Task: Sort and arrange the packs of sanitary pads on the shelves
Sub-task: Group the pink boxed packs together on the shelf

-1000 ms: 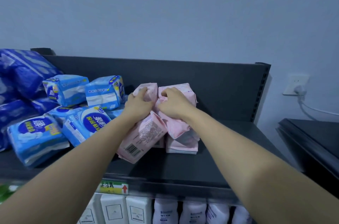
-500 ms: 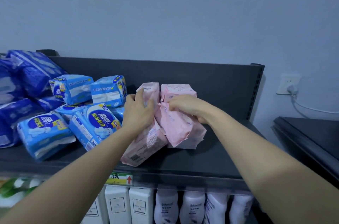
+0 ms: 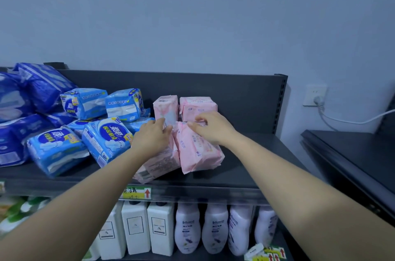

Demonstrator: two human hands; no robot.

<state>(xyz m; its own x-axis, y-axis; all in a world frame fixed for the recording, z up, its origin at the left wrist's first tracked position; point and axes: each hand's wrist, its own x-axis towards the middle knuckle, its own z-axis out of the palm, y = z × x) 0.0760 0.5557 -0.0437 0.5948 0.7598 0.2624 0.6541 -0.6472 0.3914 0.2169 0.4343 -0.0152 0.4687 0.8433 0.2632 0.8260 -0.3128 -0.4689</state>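
Note:
Several pink pad packs sit in the middle of the dark top shelf (image 3: 245, 166). Two stand at the back: a tall pink pack (image 3: 165, 106) and a wider pink pack (image 3: 197, 107). Two more lie tilted in front. My left hand (image 3: 152, 136) grips the left front pink pack (image 3: 158, 163), and its fingertips reach the tall pack behind. My right hand (image 3: 210, 128) holds the top of the right front pink pack (image 3: 198, 149) with curled fingers. Light blue packs (image 3: 106, 138) and dark blue packs (image 3: 40, 87) are piled at the left.
White bottles (image 3: 135, 228) and lilac bottles (image 3: 188, 228) fill the lower shelf under price tags (image 3: 136, 192). The shelf's back panel (image 3: 235, 94) rises behind the packs. A wall socket (image 3: 315, 95) with a cable and a dark surface (image 3: 352, 153) lie to the right.
The pink heap has been pulled apart: the right front pack has slid right and down onto the shelf, and two packs now stand uncovered behind. My hands have moved slightly apart.

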